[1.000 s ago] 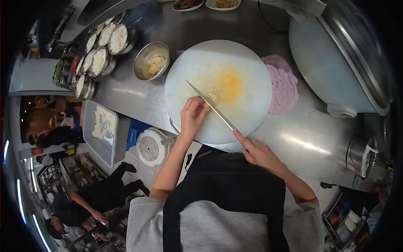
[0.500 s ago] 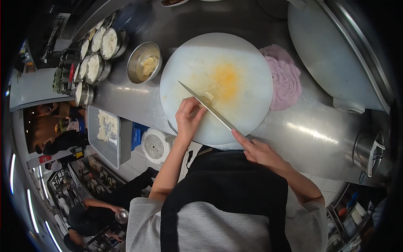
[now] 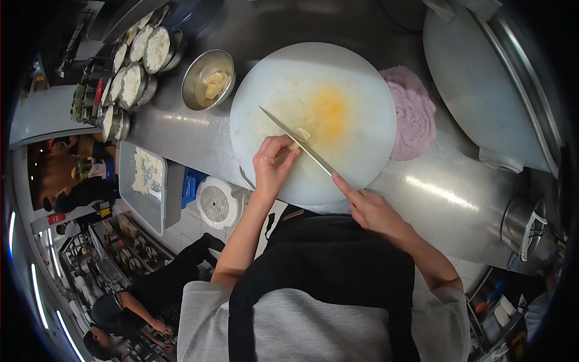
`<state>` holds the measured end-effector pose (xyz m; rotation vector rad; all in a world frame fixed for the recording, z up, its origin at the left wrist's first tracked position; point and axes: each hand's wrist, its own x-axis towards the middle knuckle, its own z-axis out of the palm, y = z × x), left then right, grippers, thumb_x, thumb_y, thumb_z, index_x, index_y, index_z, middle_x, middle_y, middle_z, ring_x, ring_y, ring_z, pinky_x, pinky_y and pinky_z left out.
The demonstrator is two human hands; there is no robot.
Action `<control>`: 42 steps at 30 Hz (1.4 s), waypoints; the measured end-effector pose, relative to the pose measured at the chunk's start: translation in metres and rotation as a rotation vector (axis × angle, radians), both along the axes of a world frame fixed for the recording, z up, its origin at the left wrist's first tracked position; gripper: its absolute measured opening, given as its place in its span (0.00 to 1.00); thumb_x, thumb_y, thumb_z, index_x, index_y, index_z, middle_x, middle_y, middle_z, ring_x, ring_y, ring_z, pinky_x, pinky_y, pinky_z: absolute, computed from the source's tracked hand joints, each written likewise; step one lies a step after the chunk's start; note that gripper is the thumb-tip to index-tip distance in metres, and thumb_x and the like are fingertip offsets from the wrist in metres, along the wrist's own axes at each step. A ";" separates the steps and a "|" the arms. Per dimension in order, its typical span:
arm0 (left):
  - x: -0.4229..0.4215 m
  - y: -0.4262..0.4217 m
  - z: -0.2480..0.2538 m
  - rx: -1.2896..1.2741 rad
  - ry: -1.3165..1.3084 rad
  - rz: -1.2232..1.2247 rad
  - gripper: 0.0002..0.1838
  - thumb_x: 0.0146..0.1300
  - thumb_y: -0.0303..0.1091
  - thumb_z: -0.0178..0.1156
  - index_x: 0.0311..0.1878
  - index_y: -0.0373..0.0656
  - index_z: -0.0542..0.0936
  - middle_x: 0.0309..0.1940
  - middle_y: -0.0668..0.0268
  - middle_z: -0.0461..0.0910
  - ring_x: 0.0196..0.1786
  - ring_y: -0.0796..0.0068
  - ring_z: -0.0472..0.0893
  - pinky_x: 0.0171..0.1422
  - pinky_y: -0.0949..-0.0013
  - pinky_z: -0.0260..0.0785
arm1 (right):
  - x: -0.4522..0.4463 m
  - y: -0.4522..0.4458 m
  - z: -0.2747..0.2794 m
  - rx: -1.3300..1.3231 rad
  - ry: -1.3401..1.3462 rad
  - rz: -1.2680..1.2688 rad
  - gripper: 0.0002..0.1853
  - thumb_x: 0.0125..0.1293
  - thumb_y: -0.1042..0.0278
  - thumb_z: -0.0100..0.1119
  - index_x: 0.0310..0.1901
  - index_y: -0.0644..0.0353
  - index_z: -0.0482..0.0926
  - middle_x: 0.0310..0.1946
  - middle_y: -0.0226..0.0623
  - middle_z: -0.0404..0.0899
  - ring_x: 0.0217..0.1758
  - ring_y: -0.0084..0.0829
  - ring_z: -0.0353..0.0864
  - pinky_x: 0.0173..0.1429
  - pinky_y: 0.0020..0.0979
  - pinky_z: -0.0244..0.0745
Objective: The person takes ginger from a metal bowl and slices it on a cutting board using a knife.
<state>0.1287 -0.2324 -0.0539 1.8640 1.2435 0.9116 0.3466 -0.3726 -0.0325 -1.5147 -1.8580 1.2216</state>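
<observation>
A round white cutting board (image 3: 362,108) with an orange stain lies on the steel counter. My right hand (image 3: 371,208) is closed round the handle of a long knife (image 3: 295,139), whose blade points to the upper left across the board. The fingers of my left hand (image 3: 274,163) pinch a small pale piece of food (image 3: 294,146) against the blade's near side. Thin pale slices (image 3: 303,133) lie just beyond the blade. Left of the board stands a metal bowl (image 3: 188,84) with pale yellow pieces in liquid.
Several metal bowls of white food (image 3: 158,49) stand at the upper left. A grey tub (image 3: 170,199) is below them, beside a white perforated appliance (image 3: 218,204). A pink cloth (image 3: 412,114) touches the board's right side. A co-worker (image 3: 139,301) bends at the lower left.
My hands and the knife keep nearly the same place over the board, with the blade shifted slightly. The view has moved a little. The co-worker at the lower left has changed posture.
</observation>
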 end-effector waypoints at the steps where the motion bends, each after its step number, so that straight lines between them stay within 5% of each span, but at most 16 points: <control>1: 0.000 0.001 0.000 0.000 -0.004 0.000 0.11 0.53 0.19 0.68 0.41 0.34 0.81 0.43 0.57 0.81 0.45 0.66 0.83 0.51 0.69 0.81 | -0.001 0.004 0.001 -0.029 0.022 -0.010 0.40 0.63 0.76 0.51 0.75 0.35 0.51 0.26 0.49 0.73 0.29 0.51 0.76 0.40 0.48 0.73; 8: -0.001 0.001 0.005 0.027 0.005 -0.004 0.13 0.52 0.19 0.68 0.42 0.35 0.81 0.42 0.56 0.81 0.45 0.64 0.84 0.51 0.68 0.80 | -0.003 0.013 -0.002 -0.005 0.028 -0.005 0.40 0.63 0.78 0.50 0.75 0.39 0.50 0.28 0.50 0.74 0.31 0.53 0.77 0.42 0.47 0.72; 14: -0.008 0.017 0.028 0.261 0.338 -0.127 0.16 0.51 0.29 0.69 0.44 0.41 0.79 0.48 0.57 0.76 0.52 0.56 0.75 0.55 0.57 0.70 | -0.005 0.006 -0.011 0.125 0.128 -0.050 0.40 0.63 0.78 0.50 0.75 0.43 0.51 0.30 0.54 0.76 0.34 0.54 0.78 0.44 0.48 0.72; 16: -0.010 0.027 0.030 0.276 0.429 -0.307 0.13 0.55 0.34 0.63 0.43 0.42 0.78 0.53 0.55 0.73 0.57 0.53 0.69 0.61 0.54 0.62 | -0.006 0.007 -0.010 0.055 0.099 -0.040 0.39 0.63 0.79 0.49 0.75 0.43 0.51 0.30 0.55 0.77 0.34 0.54 0.78 0.44 0.48 0.72; 23: -0.006 0.045 0.041 0.255 0.579 -0.464 0.12 0.57 0.38 0.54 0.42 0.44 0.79 0.56 0.55 0.70 0.59 0.53 0.67 0.64 0.54 0.58 | -0.007 0.005 -0.009 0.083 0.093 -0.052 0.40 0.62 0.79 0.50 0.75 0.41 0.51 0.29 0.53 0.76 0.33 0.53 0.78 0.43 0.46 0.72; 25: -0.004 0.048 0.044 0.306 0.604 -0.503 0.13 0.58 0.39 0.53 0.42 0.44 0.79 0.57 0.56 0.70 0.59 0.54 0.67 0.64 0.54 0.58 | -0.006 0.006 -0.007 -0.069 0.049 0.002 0.41 0.63 0.79 0.51 0.76 0.42 0.48 0.48 0.55 0.78 0.41 0.54 0.79 0.52 0.44 0.72; 26: -0.004 0.049 0.042 0.306 0.606 -0.504 0.13 0.58 0.39 0.53 0.42 0.44 0.79 0.57 0.56 0.70 0.59 0.54 0.67 0.64 0.54 0.58 | -0.006 0.006 -0.008 -0.068 0.050 0.001 0.41 0.63 0.79 0.51 0.76 0.42 0.48 0.48 0.55 0.78 0.41 0.54 0.79 0.52 0.44 0.72; 28: -0.003 0.050 0.038 0.323 0.616 -0.526 0.15 0.58 0.39 0.52 0.44 0.44 0.80 0.57 0.56 0.70 0.59 0.54 0.67 0.63 0.54 0.58 | -0.008 0.004 -0.011 0.027 0.093 -0.051 0.40 0.62 0.79 0.50 0.75 0.40 0.52 0.29 0.53 0.76 0.34 0.53 0.78 0.43 0.46 0.73; 42: 0.005 0.054 0.032 0.292 0.578 -0.523 0.14 0.60 0.35 0.52 0.45 0.42 0.80 0.48 0.61 0.77 0.56 0.61 0.72 0.65 0.50 0.56 | -0.009 0.004 -0.003 0.008 0.010 -0.042 0.40 0.63 0.78 0.50 0.75 0.38 0.52 0.27 0.49 0.74 0.32 0.51 0.78 0.43 0.45 0.73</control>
